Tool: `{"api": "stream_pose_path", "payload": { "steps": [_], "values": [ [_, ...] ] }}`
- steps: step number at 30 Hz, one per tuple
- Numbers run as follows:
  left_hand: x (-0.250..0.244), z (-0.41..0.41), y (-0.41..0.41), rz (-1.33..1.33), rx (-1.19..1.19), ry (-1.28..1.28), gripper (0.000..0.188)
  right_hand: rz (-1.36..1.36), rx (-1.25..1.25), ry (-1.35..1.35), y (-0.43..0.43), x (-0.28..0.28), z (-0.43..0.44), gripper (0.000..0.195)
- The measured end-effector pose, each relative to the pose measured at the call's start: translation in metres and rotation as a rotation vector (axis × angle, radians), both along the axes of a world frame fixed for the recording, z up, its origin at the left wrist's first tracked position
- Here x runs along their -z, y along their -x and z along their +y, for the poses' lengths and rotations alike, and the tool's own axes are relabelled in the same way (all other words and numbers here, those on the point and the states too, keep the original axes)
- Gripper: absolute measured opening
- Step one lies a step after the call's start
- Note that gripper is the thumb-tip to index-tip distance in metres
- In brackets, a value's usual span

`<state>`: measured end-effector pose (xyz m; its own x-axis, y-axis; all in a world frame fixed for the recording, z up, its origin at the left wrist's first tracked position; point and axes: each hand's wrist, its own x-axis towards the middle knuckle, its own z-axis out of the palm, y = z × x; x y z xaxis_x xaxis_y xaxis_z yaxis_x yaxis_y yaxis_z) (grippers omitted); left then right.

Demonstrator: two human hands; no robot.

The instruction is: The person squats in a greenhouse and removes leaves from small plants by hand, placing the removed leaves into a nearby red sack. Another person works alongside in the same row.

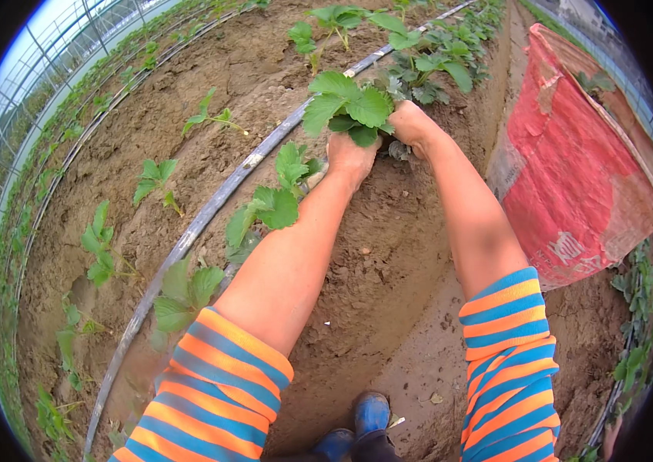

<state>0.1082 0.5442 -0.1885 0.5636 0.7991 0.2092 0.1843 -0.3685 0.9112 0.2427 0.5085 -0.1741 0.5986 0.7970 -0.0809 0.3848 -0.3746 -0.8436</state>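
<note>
A leafy green strawberry plant [355, 107] stands at the side of the soil bed, just beyond my two hands. My left hand [354, 155] is closed around its lower stems, with the fingertips hidden under the leaves. On the right side of the same plant, my right hand [410, 128] is curled in close to the base. Leaves and the hand itself cover its fingers, so I cannot tell what they hold. A greyish, withered leaf [399, 151] hangs just below the right hand. More strawberry leaves [277, 207] show beside my left forearm.
A grey drip hose [188, 237] runs along the bed, left of my arms. Small strawberry seedlings [154, 176] grow beyond it. A worn red sack [574, 156] stands open at the right, with leaves inside. My blue boots [371, 413] are in the muddy furrow [418, 369].
</note>
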Motion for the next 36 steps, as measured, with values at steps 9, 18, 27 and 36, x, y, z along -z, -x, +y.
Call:
{"api": "stream_pose_path", "payload": {
  "steps": [9,18,27,36],
  "values": [
    [0.004,0.010,0.006,0.012,0.041,-0.102,0.034,0.411,-0.083,-0.279,0.027,-0.024,-0.030,0.034],
    [-0.004,-0.002,-0.003,0.140,-0.145,-0.109,0.038,0.042,0.195,-0.360,0.011,0.018,-0.018,0.027],
    [0.014,0.007,-0.001,-0.128,-0.009,0.119,0.031,0.418,0.437,-0.664,0.031,0.024,-0.060,0.022],
    [-0.001,0.018,0.010,-0.076,0.258,0.137,0.041,0.408,-0.056,-0.494,0.056,-0.007,-0.064,0.020]
  ]
}}
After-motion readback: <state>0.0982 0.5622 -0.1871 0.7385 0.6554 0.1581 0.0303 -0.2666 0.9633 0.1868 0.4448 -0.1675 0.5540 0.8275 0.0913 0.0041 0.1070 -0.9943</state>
